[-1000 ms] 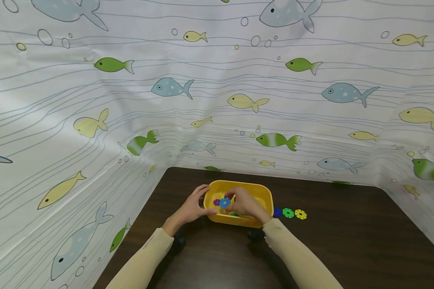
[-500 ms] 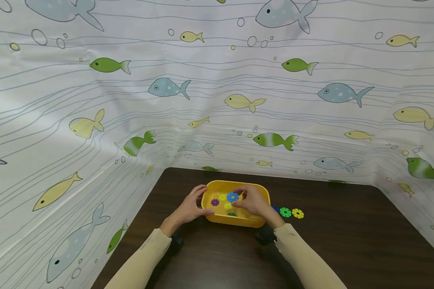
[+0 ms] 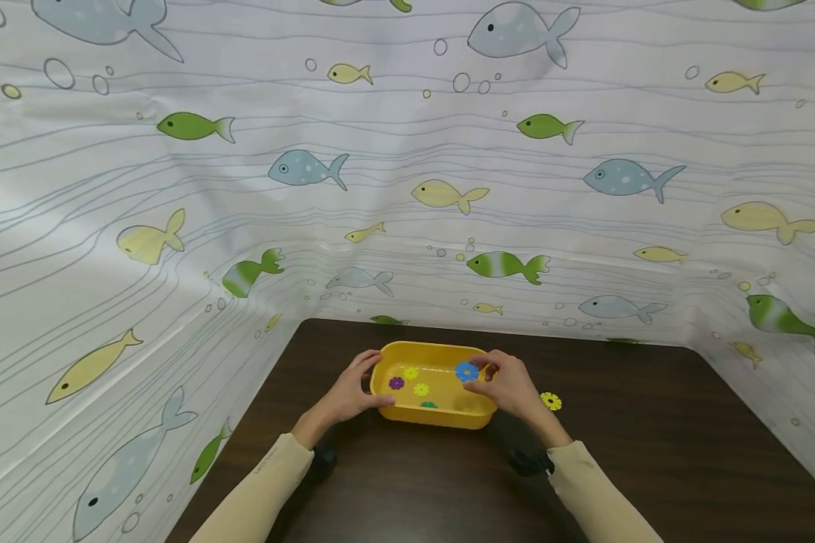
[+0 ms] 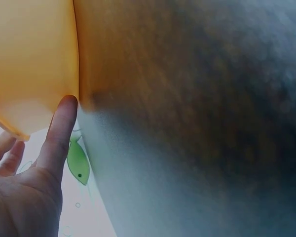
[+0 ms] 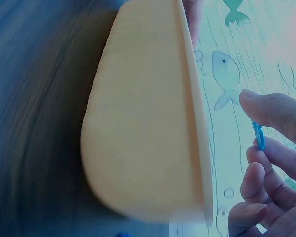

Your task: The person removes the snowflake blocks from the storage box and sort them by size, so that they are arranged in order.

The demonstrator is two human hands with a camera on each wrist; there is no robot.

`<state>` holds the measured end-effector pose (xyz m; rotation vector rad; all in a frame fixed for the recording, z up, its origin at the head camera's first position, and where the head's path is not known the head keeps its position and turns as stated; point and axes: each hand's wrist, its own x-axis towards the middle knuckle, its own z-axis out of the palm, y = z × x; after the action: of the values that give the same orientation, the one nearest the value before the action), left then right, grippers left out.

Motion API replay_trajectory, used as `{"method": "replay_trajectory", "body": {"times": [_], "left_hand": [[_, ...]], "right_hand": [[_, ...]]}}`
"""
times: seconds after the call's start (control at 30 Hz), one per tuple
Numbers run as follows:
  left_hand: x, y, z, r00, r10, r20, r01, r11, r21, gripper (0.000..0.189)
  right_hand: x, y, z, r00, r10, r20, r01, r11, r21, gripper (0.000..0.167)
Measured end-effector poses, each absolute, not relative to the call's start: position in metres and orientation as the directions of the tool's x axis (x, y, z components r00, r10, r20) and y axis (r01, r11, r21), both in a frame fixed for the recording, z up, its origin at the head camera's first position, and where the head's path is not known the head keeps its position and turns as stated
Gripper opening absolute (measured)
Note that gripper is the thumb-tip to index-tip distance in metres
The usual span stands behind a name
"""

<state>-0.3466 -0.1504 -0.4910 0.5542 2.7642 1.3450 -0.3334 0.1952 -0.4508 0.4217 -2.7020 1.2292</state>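
A yellow plastic box [image 3: 441, 416] stands on the dark table. My left hand [image 3: 346, 392] holds its left end, thumb along the near rim and fingers at the far side; the left wrist view shows one finger against the box wall [image 4: 29, 54]. Over the box's right end, my right hand [image 3: 512, 385] pinches a blue flower-shaped disc [image 3: 466, 372] between thumb and fingers. From the right wrist, this disc [image 5: 258, 134] appears edge-on. Inside the box lie a purple disc [image 3: 397, 383], two yellow discs [image 3: 421, 389] and a green disc [image 3: 429, 405], partly hidden by the near wall.
Right of the box, a yellow disc [image 3: 551, 401] lies on the brown table [image 3: 638, 430]; my right hand and forearm hide the spot beside it. A white fish-patterned sheet [image 3: 380, 188] rises behind and along both sides of the table.
My right hand has lifted the blue disc from the box's middle and carried it right to the box's right end, now covering the green and dark blue discs outside. My left hand stays at the box.
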Motion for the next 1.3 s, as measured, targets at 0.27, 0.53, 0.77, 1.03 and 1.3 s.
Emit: {"method": "replay_trajectory", "body": {"times": [0.27,0.53,0.77,1.03,1.3], "left_hand": [[-0.346,-0.151,-0.49,-0.944,0.308,0.116,0.278,0.558,0.782,0.091],[-0.348,-0.15,-0.488,-0.943,0.311,0.118,0.279,0.546,0.79,0.089],[-0.348,-0.151,-0.49,-0.946,0.306,0.107,0.27,0.561,0.783,0.09],[-0.348,-0.15,-0.491,-0.951,0.292,0.105,0.258,0.556,0.79,0.089],[-0.348,-0.15,-0.493,-0.953,0.286,0.103,0.252,0.554,0.794,0.089]], "right_hand": [[-0.327,0.24,-0.457,-0.962,-0.119,0.247,-0.265,0.633,-0.727,0.041],[-0.32,0.285,-0.461,-0.971,-0.028,0.239,-0.196,0.665,-0.721,0.043],[-0.316,0.32,-0.475,-0.981,0.022,0.191,-0.119,0.709,-0.695,0.048],[-0.317,0.353,-0.488,-0.991,0.095,0.098,0.003,0.731,-0.683,0.057],[-0.321,0.371,-0.497,-0.992,0.117,0.04,0.061,0.747,-0.662,0.061]]}}
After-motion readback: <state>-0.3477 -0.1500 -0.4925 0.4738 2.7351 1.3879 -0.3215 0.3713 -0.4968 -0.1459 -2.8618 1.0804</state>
